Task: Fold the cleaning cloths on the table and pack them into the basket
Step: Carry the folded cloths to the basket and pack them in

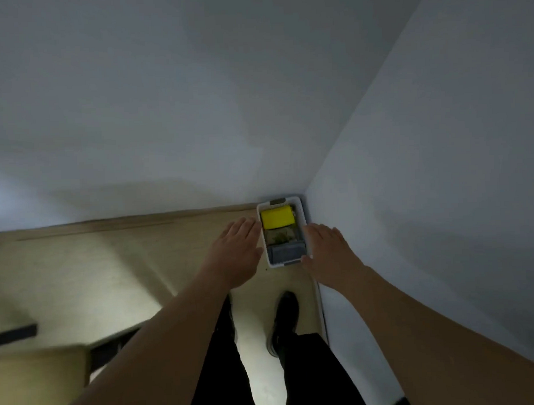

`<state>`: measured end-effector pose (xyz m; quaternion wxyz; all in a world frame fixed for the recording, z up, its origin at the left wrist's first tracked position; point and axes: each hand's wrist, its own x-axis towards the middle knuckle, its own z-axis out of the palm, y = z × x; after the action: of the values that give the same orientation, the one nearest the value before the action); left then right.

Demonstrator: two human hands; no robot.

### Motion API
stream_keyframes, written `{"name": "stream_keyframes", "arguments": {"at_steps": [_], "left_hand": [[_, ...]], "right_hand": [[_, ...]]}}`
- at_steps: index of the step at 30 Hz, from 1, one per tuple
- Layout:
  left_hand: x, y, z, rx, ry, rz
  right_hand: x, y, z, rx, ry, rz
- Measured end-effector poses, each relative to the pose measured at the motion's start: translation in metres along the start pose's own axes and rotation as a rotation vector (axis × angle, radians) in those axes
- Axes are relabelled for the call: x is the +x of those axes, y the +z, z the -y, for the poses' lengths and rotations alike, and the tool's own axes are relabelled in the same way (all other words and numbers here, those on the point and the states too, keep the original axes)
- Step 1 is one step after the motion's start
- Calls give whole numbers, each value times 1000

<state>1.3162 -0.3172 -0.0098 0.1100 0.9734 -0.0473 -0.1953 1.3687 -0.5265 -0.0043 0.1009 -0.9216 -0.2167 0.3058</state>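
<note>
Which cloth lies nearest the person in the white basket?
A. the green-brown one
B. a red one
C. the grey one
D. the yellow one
C: the grey cloth fills the near end of the basket, with the green-brown cloth in the middle and the yellow cloth at the far end by the wall.

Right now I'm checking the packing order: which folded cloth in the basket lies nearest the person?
The grey cloth, at the basket's near end; the olive cloth sits mid-basket, the yellow cloth farthest.

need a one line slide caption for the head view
Both open hands, left hand and right hand, flank a white basket holding three folded cloths in the corner.
</note>
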Motion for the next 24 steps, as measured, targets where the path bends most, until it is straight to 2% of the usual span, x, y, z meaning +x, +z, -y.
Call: {"name": "stream_keyframes", "arguments": {"at_steps": [3, 8, 16, 24], "left_hand": [[-47, -10, -9, -16, -70, 13], [-117, 14, 1, -27, -168, 18], [-240, 72, 36, -25, -202, 8], [-371, 142, 43, -134, -369, 6]], "right_hand": [[-32, -20, 22, -21, -55, 27], [-65, -1, 69, -28, -127, 39], [-133, 98, 143, -113, -131, 167], [-206, 169, 208, -251, -263, 253]]}}
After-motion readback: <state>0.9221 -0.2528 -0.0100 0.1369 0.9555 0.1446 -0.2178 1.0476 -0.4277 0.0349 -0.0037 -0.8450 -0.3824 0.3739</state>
